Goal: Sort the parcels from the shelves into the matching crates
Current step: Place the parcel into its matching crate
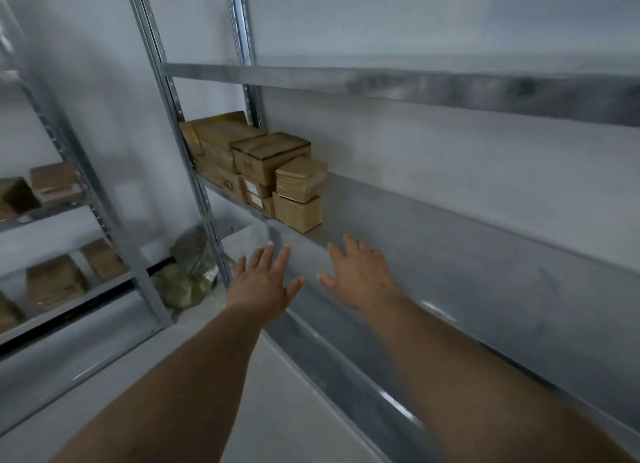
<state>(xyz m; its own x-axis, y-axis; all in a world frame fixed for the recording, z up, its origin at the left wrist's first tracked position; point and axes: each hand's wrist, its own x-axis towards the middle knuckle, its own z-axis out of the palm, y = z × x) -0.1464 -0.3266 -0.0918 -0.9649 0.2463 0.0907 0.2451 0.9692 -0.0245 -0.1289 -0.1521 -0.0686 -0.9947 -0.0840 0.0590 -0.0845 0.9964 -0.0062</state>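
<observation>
The picture is blurring a little, so small details are hard to make out. The shelf (450, 254) is running out of the frame on the right, and a second rack (104, 223) is being cut off at the left edge. The parcels (256, 171), brown cardboard boxes, are sitting stacked at the left end of the shelf, the back ones partly hiding behind the front ones. White labels (252, 187) are showing on two boxes, but their text is not readable. The left hand (263, 282) and the right hand (360, 275) are stretching toward the stack with fingers spread, holding nothing and not touching it.
</observation>
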